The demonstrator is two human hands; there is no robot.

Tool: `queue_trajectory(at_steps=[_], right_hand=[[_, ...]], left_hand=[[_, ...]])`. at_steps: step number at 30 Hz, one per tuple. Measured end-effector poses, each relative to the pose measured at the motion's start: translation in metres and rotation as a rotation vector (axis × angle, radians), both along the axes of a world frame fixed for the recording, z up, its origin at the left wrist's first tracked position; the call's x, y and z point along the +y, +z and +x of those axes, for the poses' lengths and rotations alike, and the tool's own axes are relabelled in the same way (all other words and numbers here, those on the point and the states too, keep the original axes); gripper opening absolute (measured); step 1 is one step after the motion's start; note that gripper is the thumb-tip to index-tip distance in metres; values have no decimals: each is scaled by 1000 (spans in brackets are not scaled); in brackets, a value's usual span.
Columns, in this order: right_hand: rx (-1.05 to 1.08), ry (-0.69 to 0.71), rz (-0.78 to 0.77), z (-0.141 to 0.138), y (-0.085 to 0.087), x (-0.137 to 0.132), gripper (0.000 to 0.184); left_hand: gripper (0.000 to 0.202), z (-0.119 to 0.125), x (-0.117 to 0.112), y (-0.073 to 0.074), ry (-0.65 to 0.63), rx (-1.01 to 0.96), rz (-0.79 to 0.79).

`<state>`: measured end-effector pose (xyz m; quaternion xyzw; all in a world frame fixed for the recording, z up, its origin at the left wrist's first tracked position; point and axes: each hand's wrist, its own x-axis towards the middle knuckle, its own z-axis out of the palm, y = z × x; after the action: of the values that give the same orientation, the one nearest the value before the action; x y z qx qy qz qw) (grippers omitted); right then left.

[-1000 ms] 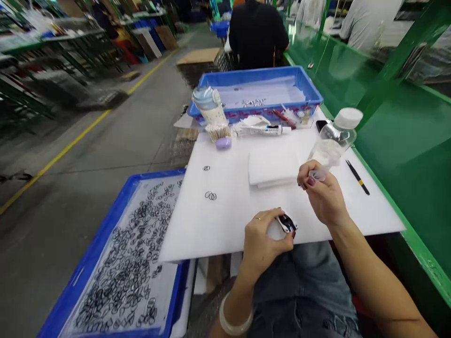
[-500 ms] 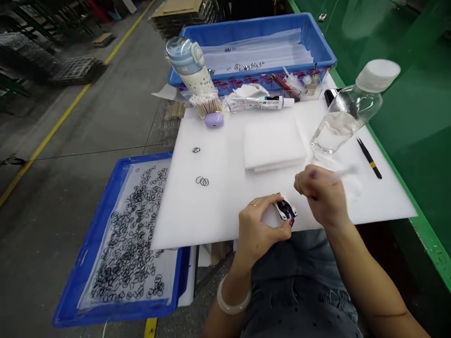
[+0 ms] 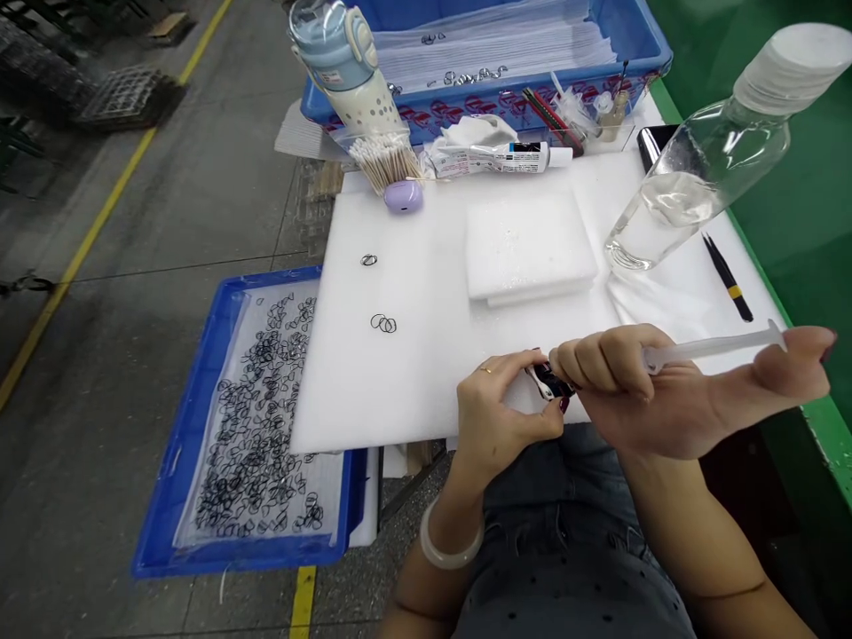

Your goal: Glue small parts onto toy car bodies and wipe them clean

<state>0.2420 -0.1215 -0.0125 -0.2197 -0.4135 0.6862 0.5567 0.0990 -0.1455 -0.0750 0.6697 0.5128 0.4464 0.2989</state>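
Observation:
My left hand (image 3: 502, 417) pinches a small dark and white part (image 3: 549, 383) at the near edge of the white foam board (image 3: 426, 293). My right hand (image 3: 666, 395) grips a clear plastic syringe (image 3: 712, 348), thumb stretched to its plunger end, with the tip pointed at the small part. The two hands touch just above my lap.
A clear bottle (image 3: 698, 169) with liquid leans at the right beside black tweezers (image 3: 729, 280). A white foam pad (image 3: 529, 248) lies mid-board, small metal rings (image 3: 382, 324) to its left. A blue tray (image 3: 219, 426) holds several rings; another blue tray (image 3: 639, 53), a tube (image 3: 496, 160), cotton swabs (image 3: 386, 160) stand behind.
My right hand came down from the bottle with the syringe and turned it toward the part in my left hand. The camera tilted lower and closer.

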Motion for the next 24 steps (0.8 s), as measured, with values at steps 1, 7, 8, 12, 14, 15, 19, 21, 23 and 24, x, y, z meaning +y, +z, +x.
queue_trajectory(at_steps=[1,7,8,12,14,15,19,21,23,24], right_hand=[[6,-22,-25,-1,1,-1,69],[18,-15,-34,-2,3,-2,69],[15,-14,-32,-2,3,-2,70],[-15,-11,-15,-3,1,-2,72],[-37,-15,-8,-3,1,-2,72],[-47,-18,-5,-3,1,-2,71],[-67,-42,-5,-4,2,-2,73],[-74,-58,-15,-5,2,-2,73],[-81,-75,-24,-6,2,-2,74],[-83,-84,-28,-6,2,-3,74]], left_hand=[[36,0,0,0,0,-1,1],[36,0,0,-1,-2,-13,4],[35,0,0,-1,-1,-13,5],[35,-1,0,-1,-4,-9,6],[36,-1,0,-1,-5,-11,7],[36,-1,0,-1,-6,-12,6],[37,-1,0,-2,-8,-11,-8],[37,-1,0,-2,-7,-8,-12],[37,-1,0,-2,-7,-6,-17],[36,-1,0,-1,-8,-5,-21]])
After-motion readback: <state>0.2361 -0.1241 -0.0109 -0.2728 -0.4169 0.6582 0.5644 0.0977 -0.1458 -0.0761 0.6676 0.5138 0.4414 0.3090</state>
